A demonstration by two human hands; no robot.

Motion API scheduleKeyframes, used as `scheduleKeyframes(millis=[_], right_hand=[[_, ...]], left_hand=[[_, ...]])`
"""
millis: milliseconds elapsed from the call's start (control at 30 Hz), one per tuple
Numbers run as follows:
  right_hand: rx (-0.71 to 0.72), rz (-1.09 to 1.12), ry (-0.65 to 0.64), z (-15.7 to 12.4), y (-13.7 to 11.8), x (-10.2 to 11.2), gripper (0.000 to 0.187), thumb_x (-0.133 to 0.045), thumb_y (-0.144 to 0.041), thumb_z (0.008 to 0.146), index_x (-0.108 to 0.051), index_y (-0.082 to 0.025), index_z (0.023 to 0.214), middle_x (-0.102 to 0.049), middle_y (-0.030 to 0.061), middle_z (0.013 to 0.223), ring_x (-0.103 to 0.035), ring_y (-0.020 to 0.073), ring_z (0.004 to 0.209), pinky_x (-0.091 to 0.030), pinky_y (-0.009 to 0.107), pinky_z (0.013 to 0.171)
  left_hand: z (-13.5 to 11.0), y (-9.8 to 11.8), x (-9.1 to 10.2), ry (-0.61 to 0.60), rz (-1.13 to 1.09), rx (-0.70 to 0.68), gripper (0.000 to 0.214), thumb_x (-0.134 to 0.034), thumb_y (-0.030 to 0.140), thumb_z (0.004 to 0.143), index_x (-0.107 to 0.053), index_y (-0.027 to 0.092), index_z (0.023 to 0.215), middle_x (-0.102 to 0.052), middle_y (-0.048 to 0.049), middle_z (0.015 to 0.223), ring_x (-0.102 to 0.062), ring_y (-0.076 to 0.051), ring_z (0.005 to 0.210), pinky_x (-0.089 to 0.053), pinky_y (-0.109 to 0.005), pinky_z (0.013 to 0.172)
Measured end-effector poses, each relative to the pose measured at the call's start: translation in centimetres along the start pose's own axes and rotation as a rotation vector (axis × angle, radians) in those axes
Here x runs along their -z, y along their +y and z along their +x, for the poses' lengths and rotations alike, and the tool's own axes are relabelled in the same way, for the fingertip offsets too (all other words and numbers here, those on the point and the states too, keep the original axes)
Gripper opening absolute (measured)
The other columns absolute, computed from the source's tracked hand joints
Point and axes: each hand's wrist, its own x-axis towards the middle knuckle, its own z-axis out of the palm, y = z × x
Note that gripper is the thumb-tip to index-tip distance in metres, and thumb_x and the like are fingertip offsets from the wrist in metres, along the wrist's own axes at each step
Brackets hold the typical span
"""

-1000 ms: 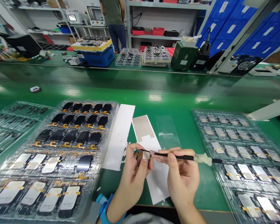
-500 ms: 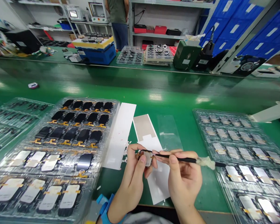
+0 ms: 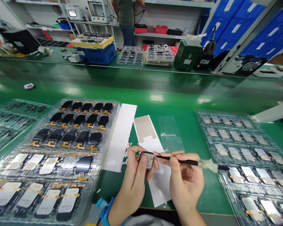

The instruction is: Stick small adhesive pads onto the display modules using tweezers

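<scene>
Landmark: white sheet with beige panel (image 3: 145, 129), lying on the green bench (image 3: 212, 197); all places given from it.

Item 1. Flat part (image 3: 149, 161), one: pale printed back, dark edging. Location: in the left hand, raised in front of the landmark's left edge as seen from the head.

Item 2. Left hand (image 3: 135, 174): at the landmark's near left; grip closed, thumb on the pale back, fingers round the edge. Blue wristband (image 3: 105, 213) at its wrist.

Item 3. Right hand (image 3: 187, 175): at the landmark's near right; grip clamped on the black tool between thumb and fingers.

Item 4. Black tool (image 3: 190, 162), slim, with cream wrapping (image 3: 207, 165) toward its right end. Tip at the flat part's upper right; contact too small to confirm.

Item 5. Clear film (image 3: 171, 133): just right of the landmark.

Item 6. Long white paper (image 3: 120, 138): just left of the landmark; white scraps (image 3: 125, 154) between the two.

Item 7. Left tray (image 3: 67, 164), clear: left of the landmark, beyond the long white paper; dark pieces in far rows, mostly pale-backed pieces in near rows.

Item 8. Right tray (image 3: 209, 142), clear: well right of the landmark; rows of pale-faced pieces.
</scene>
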Motion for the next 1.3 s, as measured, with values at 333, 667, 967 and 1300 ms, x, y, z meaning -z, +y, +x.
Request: scheduleKeyframes(millis=[333,667,967,1300], right_hand=[[-0.058,0.073,-0.048,-0.1,0.0,0.3,0.009,-0.062,-0.015,0.097,-0.062,-0.024,0.095,-0.068,0.0018,0.09,-0.077,0.0194,0.08,-0.068,0.028,0.064],[0.045,0.097,0.081,0.5,0.1,0.9,0.013,-0.07,-0.012,0.09,-0.058,-0.018,0.093,-0.071,0.0056,0.085,-0.075,0.0227,0.081,-0.07,0.042,0.07],[0.056,0.015,0.117,-0.2,0.0,0.9,0.017,-0.075,-0.015,0.086,-0.059,-0.016,0.09,-0.068,0.0047,0.082,-0.074,0.0233,0.076,-0.07,0.04,0.064],[0.051,-0.021,0.119,-0.3,-0.4,0.6,0.017,-0.076,-0.019,0.086,-0.059,-0.016,0.085,-0.071,0.0059,0.081,-0.074,0.0207,0.072,-0.069,0.033,0.065]], left_hand=[[0.2,0.1,-0.4,0.126,-0.032,0.0,0.026,-0.056,0.047,0.101,-0.043,0.025,0.1,-0.058,0.0035,0.077,-0.051,-0.008,0.061,-0.036,-0.017,0.051],[-4.8,3.3,1.5,0.334,0.354,-0.125,0.028,-0.062,0.049,0.096,-0.048,0.024,0.094,-0.059,0.0031,0.068,-0.053,-0.011,0.056,-0.041,-0.022,0.054],[-4.1,9.5,14.3,0.504,1.398,-0.083,0.018,-0.038,0.037,0.102,-0.044,0.024,0.091,-0.06,-0.0024,0.081,-0.06,-0.022,0.072,-0.046,-0.035,0.067],[-3.8,9.5,13.8,0.437,2.014,0.103,0.032,-0.045,0.04,0.102,-0.063,0.017,0.114,-0.061,-0.012,0.106,-0.065,-0.026,0.065,-0.044,-0.034,0.054]])
